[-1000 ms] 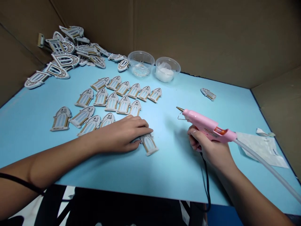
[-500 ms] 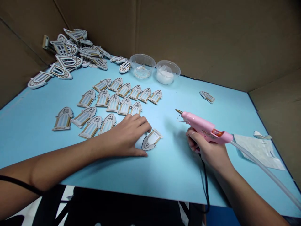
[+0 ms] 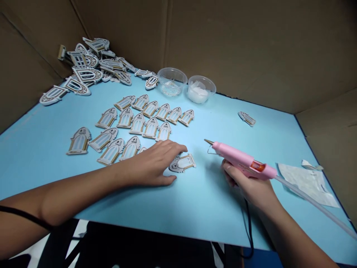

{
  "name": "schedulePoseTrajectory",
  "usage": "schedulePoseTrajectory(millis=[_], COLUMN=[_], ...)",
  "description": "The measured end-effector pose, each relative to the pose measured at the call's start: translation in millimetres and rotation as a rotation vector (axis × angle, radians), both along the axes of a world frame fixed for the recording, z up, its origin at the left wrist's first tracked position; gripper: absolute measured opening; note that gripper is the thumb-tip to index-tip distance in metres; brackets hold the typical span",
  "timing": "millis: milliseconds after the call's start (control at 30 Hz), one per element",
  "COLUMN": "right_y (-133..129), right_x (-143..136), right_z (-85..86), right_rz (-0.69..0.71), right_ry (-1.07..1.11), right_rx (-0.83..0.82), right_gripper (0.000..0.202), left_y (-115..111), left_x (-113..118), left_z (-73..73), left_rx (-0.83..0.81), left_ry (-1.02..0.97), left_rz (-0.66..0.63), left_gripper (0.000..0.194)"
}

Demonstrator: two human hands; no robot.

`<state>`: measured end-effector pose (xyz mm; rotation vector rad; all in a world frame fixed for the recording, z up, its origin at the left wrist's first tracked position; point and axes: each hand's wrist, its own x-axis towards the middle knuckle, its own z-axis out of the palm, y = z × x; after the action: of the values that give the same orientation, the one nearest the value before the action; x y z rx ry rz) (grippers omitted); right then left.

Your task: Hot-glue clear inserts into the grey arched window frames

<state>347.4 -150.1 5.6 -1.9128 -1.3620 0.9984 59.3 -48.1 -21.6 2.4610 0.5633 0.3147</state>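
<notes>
Your left hand (image 3: 154, 162) lies low over the blue tabletop (image 3: 156, 208), thumb and forefinger spread on either side of the rounded end of a small white-and-gold arched window piece (image 3: 184, 163). That piece lies flat, its arch towards your palm and its straight sill pointing right; whether your fingertips touch it, I cannot tell. Your right hand (image 3: 248, 186) is wrapped around the handle of a pink plastic glue gun (image 3: 237, 154), its metal nozzle (image 3: 208, 142) aimed left, clear of the piece. How far the trigger is pressed is hidden.

To handle this well, steady the piece by its outer edges and leave its face uncovered. Have your left fingers out of the nozzle's line, as the tip may be hot, and let the black cable (image 3: 250, 227) hang free of your right wrist.

The piece looks thin and stiff, with a notched outline and pale panes; a light touch should suit it. Similar arched pieces (image 3: 137, 124) sit in slanting rows beyond your left hand, and a jumbled heap of window shapes (image 3: 86, 70) leans by the brown cardboard-like wall (image 3: 237, 48). The translucent glue stick (image 3: 308, 201) behind the gun looks smooth and long, so allow it room.
</notes>
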Motion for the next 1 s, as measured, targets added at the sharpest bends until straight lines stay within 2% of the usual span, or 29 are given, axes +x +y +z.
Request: schedulePoseTrajectory(millis=[100,200,267,367,467,600,800,1000], right_y=[2,4,4,5,5,5,5,3], right_x=[-1,-1,0,2,-1,-14,-27,-27], right_z=[3.9,4.8,3.1,0.5,0.8,2.9,-1.8,-9.6], right_rz=[-0.067,-0.101,-0.049,0.007,0.063,0.223,0.38,0.421], right_ry=[0.055,0.064,0.053,0.026,0.026,0.016,-0.056,-0.106], right_rx=[0.008,0.027,-0.017,-0.071,-0.054,0.084,0.289,0.339], right_gripper=[0.026,0.025,0.028,0.032,0.034,0.016,0.023,0.022], left_y=[-2,-3,-2,0,1,-1,-4,-7], left_x=[1,-1,-3,-5,-5,-5,-4,-3], left_z=[-0.5,-0.2,-0.1,0.5,0.1,-4.2,-6.4,1.2], left_rx=[-0.02,0.029,0.037,-0.029,-0.044,-0.007,0.057,0.085], left_ry=[0.056,0.057,0.041,0.064,0.011,-0.163,-0.262,-0.264], left_rz=[0.021,0.073,0.076,0.082,0.13,0.146,0.069,0.048], left_gripper=[0.066,0.09,0.098,0.094,0.096,0.1,0.096,0.092])
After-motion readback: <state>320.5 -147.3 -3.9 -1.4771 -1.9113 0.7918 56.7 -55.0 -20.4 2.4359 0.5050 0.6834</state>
